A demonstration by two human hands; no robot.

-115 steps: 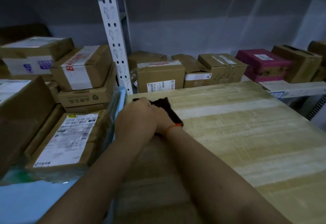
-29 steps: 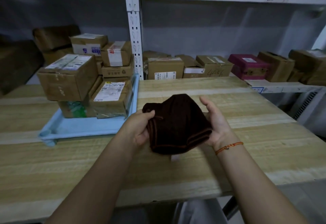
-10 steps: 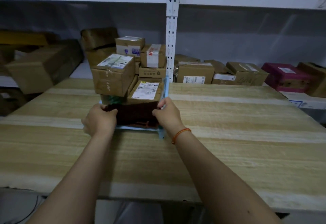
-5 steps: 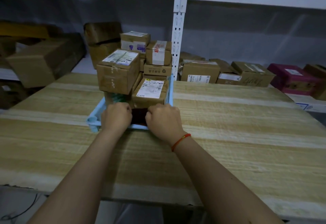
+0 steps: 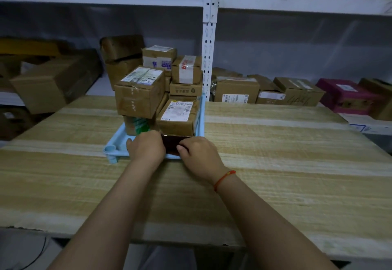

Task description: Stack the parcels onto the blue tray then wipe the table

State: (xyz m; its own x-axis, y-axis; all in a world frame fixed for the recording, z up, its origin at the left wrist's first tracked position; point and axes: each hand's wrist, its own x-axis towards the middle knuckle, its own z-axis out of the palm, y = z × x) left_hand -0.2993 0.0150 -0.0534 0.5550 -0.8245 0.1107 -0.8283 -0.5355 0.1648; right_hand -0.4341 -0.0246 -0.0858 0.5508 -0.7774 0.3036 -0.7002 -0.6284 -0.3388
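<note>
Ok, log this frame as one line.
parcels: stacked on blue tray | dark cloth: at tray front, both hands on it | left hand | right hand

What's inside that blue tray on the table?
The blue tray holds stacked cardboard parcels. At its near edge lies a dark cloth, with the left hand and right hand on it. The tray floor beneath them is hidden.

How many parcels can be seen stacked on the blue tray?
6 visible: large parcel front left atop green-marked parcel; labelled parcel front right; red-taped parcel on plain parcel behind; blue-printed parcel rearmost. Others may be hidden.
</note>
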